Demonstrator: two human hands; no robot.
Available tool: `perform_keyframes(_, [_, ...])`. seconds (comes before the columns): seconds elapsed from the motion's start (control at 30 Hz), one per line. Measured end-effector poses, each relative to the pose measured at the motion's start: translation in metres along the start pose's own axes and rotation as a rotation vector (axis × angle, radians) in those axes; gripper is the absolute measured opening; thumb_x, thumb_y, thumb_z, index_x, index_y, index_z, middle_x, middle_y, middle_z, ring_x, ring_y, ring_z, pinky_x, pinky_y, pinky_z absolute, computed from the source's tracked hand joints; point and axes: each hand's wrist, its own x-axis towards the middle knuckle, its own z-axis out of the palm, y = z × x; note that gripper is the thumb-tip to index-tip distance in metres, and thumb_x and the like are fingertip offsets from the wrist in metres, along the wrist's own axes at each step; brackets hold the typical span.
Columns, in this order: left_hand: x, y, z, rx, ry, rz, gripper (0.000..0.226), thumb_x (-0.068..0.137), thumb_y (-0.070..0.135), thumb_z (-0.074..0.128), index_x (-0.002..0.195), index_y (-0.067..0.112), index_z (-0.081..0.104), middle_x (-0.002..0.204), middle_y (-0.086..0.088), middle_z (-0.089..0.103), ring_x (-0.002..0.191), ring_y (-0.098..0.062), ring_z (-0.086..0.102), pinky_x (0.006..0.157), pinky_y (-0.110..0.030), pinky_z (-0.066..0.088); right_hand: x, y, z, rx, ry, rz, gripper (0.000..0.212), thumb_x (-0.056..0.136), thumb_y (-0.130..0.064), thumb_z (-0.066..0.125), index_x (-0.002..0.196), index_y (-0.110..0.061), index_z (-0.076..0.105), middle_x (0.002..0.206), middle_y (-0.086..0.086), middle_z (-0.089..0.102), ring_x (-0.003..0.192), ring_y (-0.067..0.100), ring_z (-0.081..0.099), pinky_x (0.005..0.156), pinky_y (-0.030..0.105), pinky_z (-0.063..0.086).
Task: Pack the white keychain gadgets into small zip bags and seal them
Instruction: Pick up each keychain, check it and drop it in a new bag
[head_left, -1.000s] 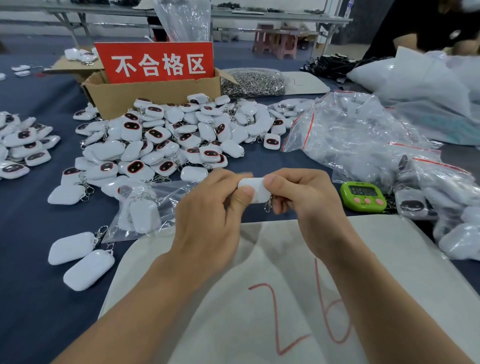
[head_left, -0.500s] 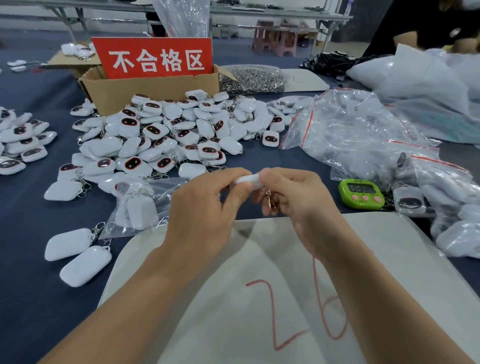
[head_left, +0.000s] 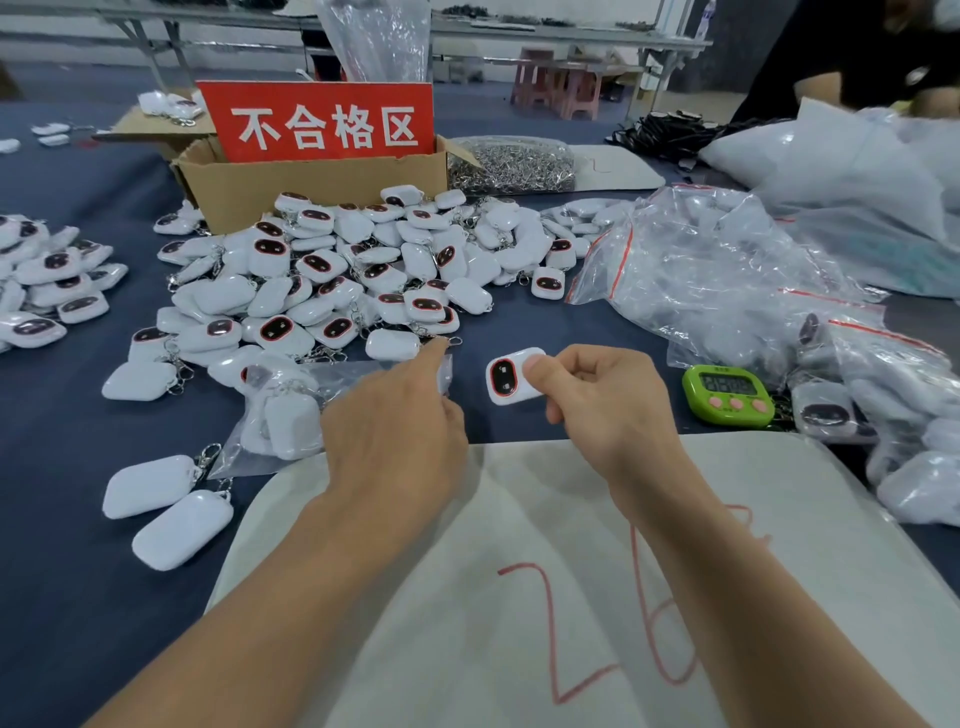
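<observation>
a: our left hand has let go of the gadget that both hands held a second ago and has swung left to the bag. our right hand now has the gadget alone.

b: what do we see, starting from the left?

a: a side pile of gadgets at the table's edge. nearer us lies a pair, backs up, clips touching. then comes the bag, lying flat with white gadgets inside.

b: and the left hand's grip?

a: the forefinger is stretched along the bag's right edge and the thumb is low beside it. we cannot tell whether they pinch the plastic or only touch it.

b: behind it?

a: the main pile, heaped against a box with a red sign.

b: where is the gadget?

a: it is in the air over the blue table, just past the far edge of the cloth, with its dark oval face towards us. our right thumb and curled fingers pinch its right end.

b: and further right?

a: a green timer, near the right hand. beyond it is a heap of filled bags with red zip lines.
</observation>
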Motion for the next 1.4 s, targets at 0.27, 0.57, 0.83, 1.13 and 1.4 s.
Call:
perform_keyframes(0.27, [0.0,0.002,-0.006,-0.554,-0.051,0.188,0.049,0.098,0.012,0.054,0.143,0.031,0.057,0.075,0.012,0.059,0.075,-0.005,0.056,0.068,-0.015,0.039,-0.003,-0.001,0.008,0.049,-0.065,-0.06,0.045,0.092,-0.038,0.072,0.066,-0.005,0.056,0.052,-0.001,0.043,0.051,0.013,0.033,0.045,0.019,0.03])
perform_keyframes(0.57, [-0.003,0.004,0.0,-0.717,-0.067,0.287,0.038,0.101,0.021,0.052,0.136,0.032,0.063,0.074,0.014,0.06,0.075,-0.005,0.06,0.07,-0.019,0.046,-0.003,-0.003,0.012,0.055,-0.181,-0.095,0.038,0.096,-0.033,0.067,0.067,-0.008,0.071,0.051,0.001,0.044,0.053,0.014,0.035,0.049,0.02,0.032])
perform_keyframes(0.83, [-0.001,0.002,0.001,-0.759,0.047,0.232,0.05,0.095,0.008,0.052,0.138,0.03,0.061,0.084,0.012,0.058,0.075,-0.003,0.057,0.07,-0.006,0.04,-0.003,-0.009,0.013,-0.076,-0.517,-0.139,0.025,0.085,-0.012,0.057,0.089,-0.028,0.077,0.071,-0.003,0.074,0.071,0.021,0.067,0.072,0.037,0.056])
perform_keyframes(1.13, [-0.005,0.005,-0.006,-0.693,0.152,0.15,0.043,0.097,0.004,0.057,0.135,0.023,0.065,0.076,0.009,0.059,0.069,-0.006,0.055,0.068,-0.007,0.039,0.007,0.003,0.003,0.077,0.12,-0.181,0.023,0.084,-0.022,0.063,0.079,-0.038,0.078,0.048,-0.015,0.056,0.044,0.003,0.044,0.047,0.01,0.032])
perform_keyframes(1.4, [0.029,-0.026,-0.04,-0.829,0.624,-0.088,0.043,0.096,0.01,0.045,0.131,0.022,0.066,0.077,0.023,0.057,0.076,0.001,0.053,0.079,-0.022,0.046,0.012,0.007,0.023,-0.056,-0.017,-0.115,0.016,0.084,-0.025,0.072,0.096,-0.034,0.079,0.084,-0.025,0.075,0.081,-0.011,0.067,0.072,0.004,0.045])
